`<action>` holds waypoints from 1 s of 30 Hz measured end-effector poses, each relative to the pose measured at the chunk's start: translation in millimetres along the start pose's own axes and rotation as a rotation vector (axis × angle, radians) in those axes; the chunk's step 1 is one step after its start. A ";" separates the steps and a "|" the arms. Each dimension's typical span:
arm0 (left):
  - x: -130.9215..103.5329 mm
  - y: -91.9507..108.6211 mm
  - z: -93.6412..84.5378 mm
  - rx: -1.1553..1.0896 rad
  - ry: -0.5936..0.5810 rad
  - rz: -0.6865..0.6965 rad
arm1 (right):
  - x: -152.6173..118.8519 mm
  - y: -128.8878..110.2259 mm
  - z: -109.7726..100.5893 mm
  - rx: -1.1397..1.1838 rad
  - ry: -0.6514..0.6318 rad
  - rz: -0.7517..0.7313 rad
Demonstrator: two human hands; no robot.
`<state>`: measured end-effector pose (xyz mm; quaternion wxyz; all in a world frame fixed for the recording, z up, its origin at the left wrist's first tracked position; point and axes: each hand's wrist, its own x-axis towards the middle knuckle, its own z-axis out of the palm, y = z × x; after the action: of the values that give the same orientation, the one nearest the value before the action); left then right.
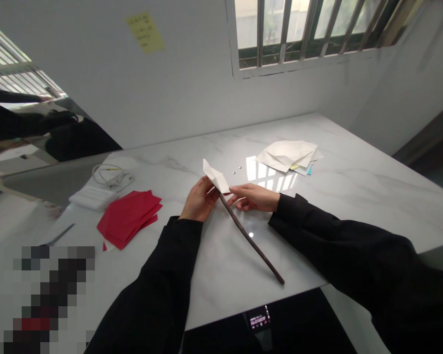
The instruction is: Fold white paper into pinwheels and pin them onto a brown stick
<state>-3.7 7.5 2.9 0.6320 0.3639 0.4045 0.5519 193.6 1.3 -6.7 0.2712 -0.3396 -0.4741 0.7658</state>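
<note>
A folded piece of white paper [217, 178] sits at the upper end of a thin dark brown stick [251, 241], which slants down toward the table's front edge. My left hand [199, 201] is closed around the paper from the left and below, close to the top of the stick. From the other side, my right hand [257, 196] pinches the paper's lower right corner between thumb and fingers. Its other fingers curl beside the stick. How the paper meets the stick is partly hidden behind my left fingers.
Red paper sheets [129, 219] lie on the marble-patterned table [358, 196] at left, near a white box [92, 196], a coiled white cable [112, 177] and a dark thin tool [61, 234]. White papers [288, 153] lie at the back right. Two small shiny pieces [234, 172] rest behind my hands.
</note>
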 end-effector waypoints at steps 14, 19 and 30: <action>-10.7 -11.7 14.2 0.054 -0.167 -0.040 | 7.9 7.4 -2.7 0.402 0.120 -0.142; -8.4 -14.6 12.3 0.031 -0.201 -0.031 | 7.4 5.9 -3.5 0.398 0.097 -0.163; -7.3 -17.4 12.4 0.112 -0.156 -0.030 | 11.3 9.5 -9.7 0.429 0.081 -0.173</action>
<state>14.2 -2.1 -6.9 0.6485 0.4343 0.3896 0.4889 193.2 11.1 -21.4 0.4208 -0.2628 -0.3167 0.8084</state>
